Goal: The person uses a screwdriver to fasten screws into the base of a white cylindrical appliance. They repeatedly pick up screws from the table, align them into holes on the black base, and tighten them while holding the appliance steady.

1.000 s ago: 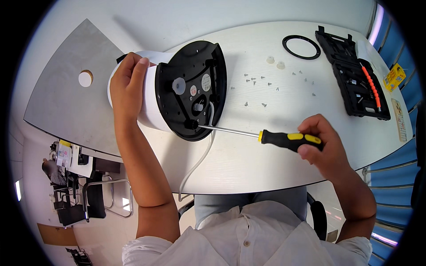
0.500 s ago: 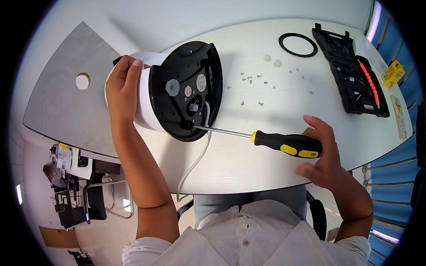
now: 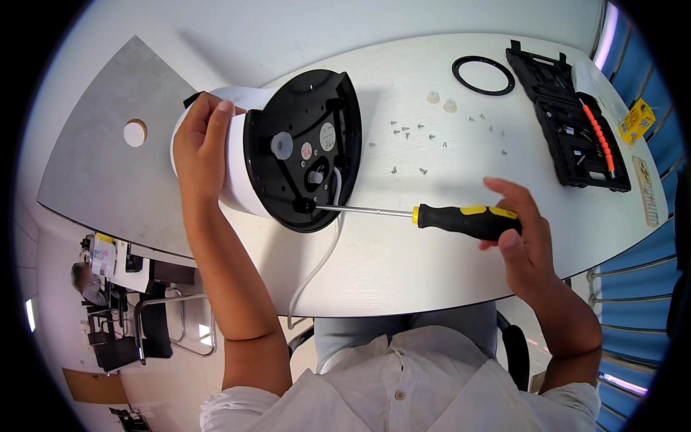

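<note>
A white rounded appliance (image 3: 241, 176) lies on its side, its black base (image 3: 273, 191) facing right. My left hand (image 3: 201, 140) grips the white body from above, its thumb and fingers pressed on the upper side near the base. A screwdriver (image 3: 464, 220) with a black and yellow handle lies nearly level, its tip in a round socket at the base's lower edge. At the handle's end is my right hand (image 3: 529, 241), with thumb and fingers loosely around it. A pale power cord (image 3: 320, 270) runs from the base down over the table edge.
Small screws (image 3: 407, 131) lie scattered right of the base, with two translucent caps (image 3: 450, 106) behind them. Farther off are a black ring (image 3: 457, 70) and an open black tool case (image 3: 576, 147) with an orange flexible shaft (image 3: 599, 137). A yellow box (image 3: 638, 121) stands beside it.
The screwdriver handle has turned about its axis and risen slightly. My right thumb and fingers have shifted around the handle's end. My left hand keeps its hold.
</note>
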`<state>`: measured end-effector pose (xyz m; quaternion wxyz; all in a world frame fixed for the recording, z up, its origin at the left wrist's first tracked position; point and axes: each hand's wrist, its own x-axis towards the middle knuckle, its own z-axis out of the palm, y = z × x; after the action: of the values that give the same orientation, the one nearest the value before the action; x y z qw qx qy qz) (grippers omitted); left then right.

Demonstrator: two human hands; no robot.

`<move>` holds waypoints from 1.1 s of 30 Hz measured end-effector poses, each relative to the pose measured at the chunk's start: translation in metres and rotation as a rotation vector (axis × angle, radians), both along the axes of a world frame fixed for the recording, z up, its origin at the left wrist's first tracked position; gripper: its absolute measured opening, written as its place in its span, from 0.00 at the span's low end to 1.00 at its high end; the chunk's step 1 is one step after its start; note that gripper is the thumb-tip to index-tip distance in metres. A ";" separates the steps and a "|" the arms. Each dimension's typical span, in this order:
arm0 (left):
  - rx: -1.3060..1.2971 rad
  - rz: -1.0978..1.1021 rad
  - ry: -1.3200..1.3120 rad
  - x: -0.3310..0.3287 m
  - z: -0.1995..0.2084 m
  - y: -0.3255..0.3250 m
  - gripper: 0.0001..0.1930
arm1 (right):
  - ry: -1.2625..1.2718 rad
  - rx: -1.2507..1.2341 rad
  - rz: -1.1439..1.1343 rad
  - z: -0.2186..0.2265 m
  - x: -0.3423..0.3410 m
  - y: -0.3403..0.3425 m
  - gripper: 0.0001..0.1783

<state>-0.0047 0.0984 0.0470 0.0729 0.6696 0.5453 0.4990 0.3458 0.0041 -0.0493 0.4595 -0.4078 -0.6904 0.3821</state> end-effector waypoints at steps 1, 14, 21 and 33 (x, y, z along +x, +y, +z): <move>-0.001 -0.002 -0.002 0.000 0.000 0.000 0.12 | -0.075 -0.003 -0.013 0.004 0.001 -0.002 0.26; 0.010 -0.002 -0.013 0.001 0.000 -0.003 0.11 | -0.070 -0.006 -0.039 0.006 -0.002 -0.008 0.29; 0.026 -0.002 0.012 -0.001 -0.001 -0.002 0.11 | 0.175 0.200 -0.055 -0.019 -0.013 -0.009 0.28; 0.030 -0.007 0.147 -0.007 0.006 0.007 0.13 | 0.181 0.106 -0.172 -0.025 -0.028 -0.016 0.28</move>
<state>-0.0117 0.1057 0.0526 0.0241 0.7073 0.5393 0.4563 0.3180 -0.0117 -0.0744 0.5720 -0.4046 -0.6276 0.3396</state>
